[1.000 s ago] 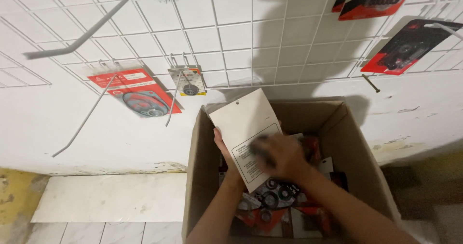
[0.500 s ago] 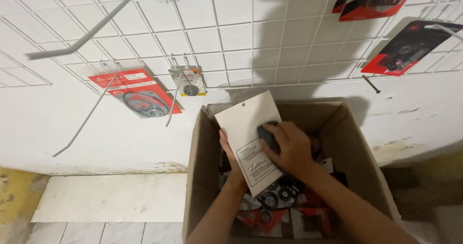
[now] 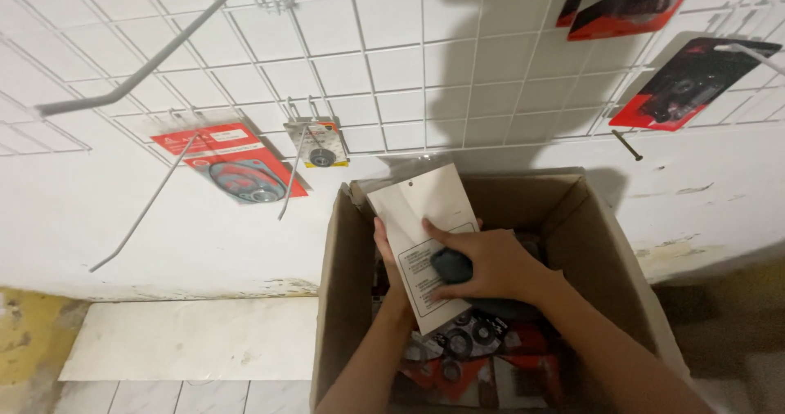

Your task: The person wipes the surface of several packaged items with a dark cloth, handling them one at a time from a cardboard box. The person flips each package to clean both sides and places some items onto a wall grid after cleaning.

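Observation:
A white carded package (image 3: 421,218) is held upright over an open cardboard box (image 3: 335,283). My left hand (image 3: 386,254) grips it from behind at its left edge. My right hand (image 3: 482,265) lies across its front, closed on the card and on a dark rounded object (image 3: 452,265) against it. The box holds several red-and-black gasket packs (image 3: 466,357) at its bottom, partly hidden by my forearms.
A white wire grid (image 3: 392,62) covers the wall, with long bare hooks (image 3: 147,66). A red gasket pack (image 3: 237,168) and a small bearing pack (image 3: 319,146) hang at left. More red-and-black packs (image 3: 687,83) hang at upper right. A white floor slab (image 3: 196,340) lies left of the box.
My right hand has slid left and down across the card's front, now covering the dark object. The card stays upright in my left hand.

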